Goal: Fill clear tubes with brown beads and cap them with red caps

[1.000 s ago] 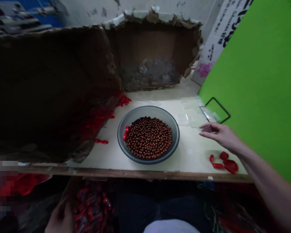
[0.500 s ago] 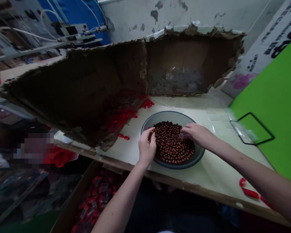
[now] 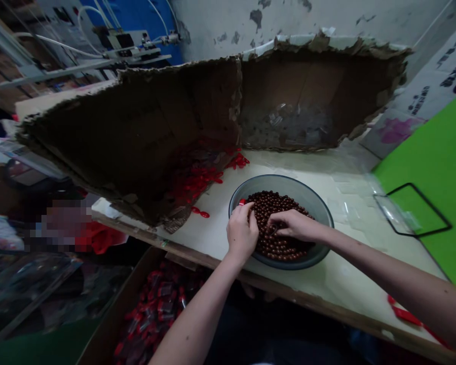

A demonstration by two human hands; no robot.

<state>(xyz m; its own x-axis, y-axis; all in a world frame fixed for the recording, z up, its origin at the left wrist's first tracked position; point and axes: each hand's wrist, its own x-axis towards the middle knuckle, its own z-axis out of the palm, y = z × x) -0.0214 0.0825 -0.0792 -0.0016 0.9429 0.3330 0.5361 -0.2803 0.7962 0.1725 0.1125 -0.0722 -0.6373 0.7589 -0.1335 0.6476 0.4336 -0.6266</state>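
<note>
Fingers [image 3: 280, 218] of the right hand [image 3: 300, 226] are resting bent and close together among brown beads [image 3: 273, 203] in a grey bowl [image 3: 319, 203] on a pale table [image 3: 216, 235], though whether they are holding anything cannot be told. The left hand [image 3: 242, 232] is resting half curled over the bowl's left side, just beside a red piece [image 3: 242, 202], its hold unclear. Farther left, loose red bits [image 3: 195, 182] are lying by torn cardboard [image 3: 190, 106], while red-and-clear items [image 3: 152, 309] are filling a box [image 3: 101, 314] below.
</note>
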